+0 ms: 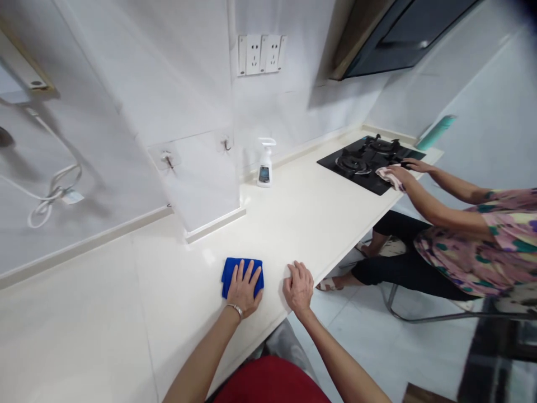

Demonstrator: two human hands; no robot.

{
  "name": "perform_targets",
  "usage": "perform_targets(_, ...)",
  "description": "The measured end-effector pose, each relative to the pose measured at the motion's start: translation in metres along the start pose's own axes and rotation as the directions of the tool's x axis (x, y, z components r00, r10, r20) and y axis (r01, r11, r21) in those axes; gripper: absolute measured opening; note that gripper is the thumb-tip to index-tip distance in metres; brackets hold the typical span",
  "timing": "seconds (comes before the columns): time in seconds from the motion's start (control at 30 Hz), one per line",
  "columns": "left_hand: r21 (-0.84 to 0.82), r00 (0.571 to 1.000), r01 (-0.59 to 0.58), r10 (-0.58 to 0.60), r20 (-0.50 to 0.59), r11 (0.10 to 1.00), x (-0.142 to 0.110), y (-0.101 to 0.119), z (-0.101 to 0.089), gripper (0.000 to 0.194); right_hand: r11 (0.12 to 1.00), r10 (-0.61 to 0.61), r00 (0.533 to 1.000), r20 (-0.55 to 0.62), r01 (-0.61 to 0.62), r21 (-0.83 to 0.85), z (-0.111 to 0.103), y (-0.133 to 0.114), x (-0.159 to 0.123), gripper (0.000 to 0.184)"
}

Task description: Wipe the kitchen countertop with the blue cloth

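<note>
My left hand (244,294), with a bracelet at the wrist, lies flat on a folded blue cloth (230,270). Its fingers are spread over the cloth, which rests on the white countertop (180,291). To the right, my right hand (299,286) rests on the counter close to its front edge. Nothing shows in that hand; its fingers are loosely bent and slightly apart. Beyond both hands, a white spray bottle (264,168) with a dark label stands upright by the wall.
At the right, a seated co-worker's hand (396,174) presses a pale cloth (384,174) at the edge of a black gas stove (335,162). A wall corner (216,225) juts onto the counter. Power sockets (262,54), hooks and a knotted white cable (54,193) are on the wall.
</note>
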State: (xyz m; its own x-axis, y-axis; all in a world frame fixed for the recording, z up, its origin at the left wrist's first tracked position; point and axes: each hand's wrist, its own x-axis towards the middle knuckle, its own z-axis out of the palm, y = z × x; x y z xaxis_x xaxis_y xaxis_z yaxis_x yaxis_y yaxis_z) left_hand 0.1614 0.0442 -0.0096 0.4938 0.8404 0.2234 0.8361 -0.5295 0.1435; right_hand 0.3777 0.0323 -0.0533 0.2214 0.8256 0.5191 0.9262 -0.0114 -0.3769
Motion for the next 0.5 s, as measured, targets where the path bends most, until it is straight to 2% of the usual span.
perform_targets(0.13,-0.045,1.0,0.004,-0.004,0.004,0.999,0.044,-0.012,0.01,0.068,1.0,0.005,1.0,-0.024,-0.005,0.003,0.0,-0.002,0.003,0.039)
perform_targets(0.23,-0.064,1.0,0.005,-0.006,-0.001,0.998,0.06,-0.023,0.01,0.064,1.0,0.002,0.999,-0.037,-0.002,0.001,0.0,-0.003,0.004,0.039)
perform_targets(0.37,-0.048,0.999,0.046,-0.047,-0.01,0.998,0.058,-0.042,0.003,0.059,1.0,-0.006,0.999,-0.039,0.005,-0.011,0.001,-0.003,0.003,0.04)
perform_targets(0.43,-0.008,0.988,0.151,-0.151,-0.016,0.989,0.051,-0.058,-0.004,0.058,1.0,-0.013,0.999,-0.035,0.012,-0.013,0.001,-0.002,0.003,0.04)
perform_targets(0.5,0.034,0.958,0.284,-0.283,-0.039,0.958,0.04,-0.077,-0.012,0.057,1.0,-0.019,0.999,-0.033,0.018,-0.016,0.002,-0.002,0.002,0.041)
